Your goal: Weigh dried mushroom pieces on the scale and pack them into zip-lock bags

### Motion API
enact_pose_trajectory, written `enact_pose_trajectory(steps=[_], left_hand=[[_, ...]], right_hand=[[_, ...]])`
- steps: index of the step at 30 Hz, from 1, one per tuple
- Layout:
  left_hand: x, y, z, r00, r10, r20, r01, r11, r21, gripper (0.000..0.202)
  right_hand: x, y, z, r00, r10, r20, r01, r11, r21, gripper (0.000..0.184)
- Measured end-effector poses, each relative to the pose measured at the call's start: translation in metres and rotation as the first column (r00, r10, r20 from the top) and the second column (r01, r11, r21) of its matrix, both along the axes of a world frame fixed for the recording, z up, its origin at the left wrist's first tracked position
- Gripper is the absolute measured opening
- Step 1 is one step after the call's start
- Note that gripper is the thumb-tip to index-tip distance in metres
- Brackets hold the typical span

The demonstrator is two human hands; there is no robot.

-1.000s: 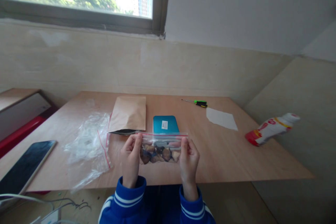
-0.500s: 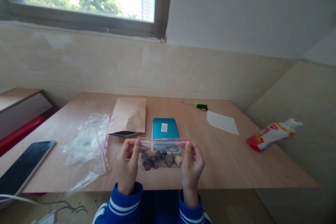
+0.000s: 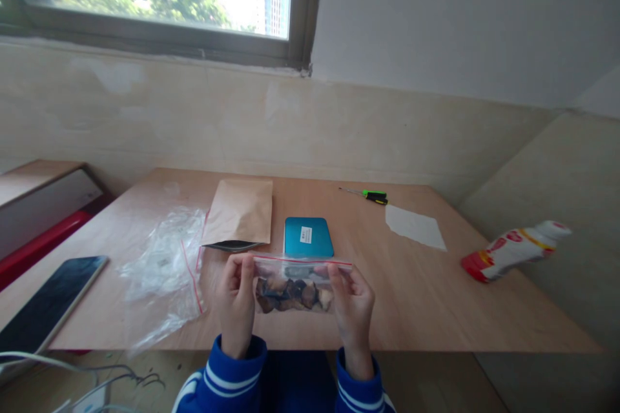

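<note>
Between my two hands hangs a clear zip-lock bag [image 3: 290, 293] with a red strip along its top and brown and dark dried pieces inside. My left hand [image 3: 238, 300] pinches its upper left corner. On the other side, my right hand [image 3: 353, 303] grips the top edge, its thumb lying on the red strip short of the right corner. Just beyond the bag lies a blue-teal scale-like box [image 3: 317, 242] with a white label; its front part shows through the plastic. A brown paper pouch [image 3: 242, 210] rests behind my left hand, its dark mouth facing me.
Crumpled clear zip bags [image 3: 165, 264] and a phone [image 3: 53, 300] lie on the left of the wooden table [image 3: 411, 297]. Farther back are screwdrivers [image 3: 372, 195] and a white paper sheet [image 3: 415, 227]. A red-and-white bottle [image 3: 513, 250] stands at right. Cables [image 3: 121, 371] run at lower left.
My right thumb has slid left along the red strip, away from the bag's right corner. My left hand keeps its hold. The whole view has shifted slightly.
</note>
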State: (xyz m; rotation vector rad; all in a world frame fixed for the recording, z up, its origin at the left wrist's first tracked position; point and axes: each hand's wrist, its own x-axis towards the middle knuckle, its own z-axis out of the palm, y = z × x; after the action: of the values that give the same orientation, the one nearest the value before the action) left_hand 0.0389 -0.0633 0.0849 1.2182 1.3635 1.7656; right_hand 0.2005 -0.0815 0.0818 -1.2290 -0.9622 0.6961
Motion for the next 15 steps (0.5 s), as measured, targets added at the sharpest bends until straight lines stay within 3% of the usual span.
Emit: enact_pose_trajectory(steps=[6, 15], left_hand=[[-0.006, -0.004, 0.0, 0.968, -0.25, -0.006, 0.25, 0.968, -0.024, 0.025], [-0.012, -0.004, 0.0, 0.963, -0.266, 0.041, 0.268, 0.959, -0.094, 0.022]], right_hand=[[-0.002, 0.001, -0.001, 0.998, -0.063, -0.015, 0.064, 0.996, 0.055, 0.031], [0.011, -0.002, 0.004, 0.984, 0.174, 0.04, -0.173, 0.985, -0.012, 0.024]])
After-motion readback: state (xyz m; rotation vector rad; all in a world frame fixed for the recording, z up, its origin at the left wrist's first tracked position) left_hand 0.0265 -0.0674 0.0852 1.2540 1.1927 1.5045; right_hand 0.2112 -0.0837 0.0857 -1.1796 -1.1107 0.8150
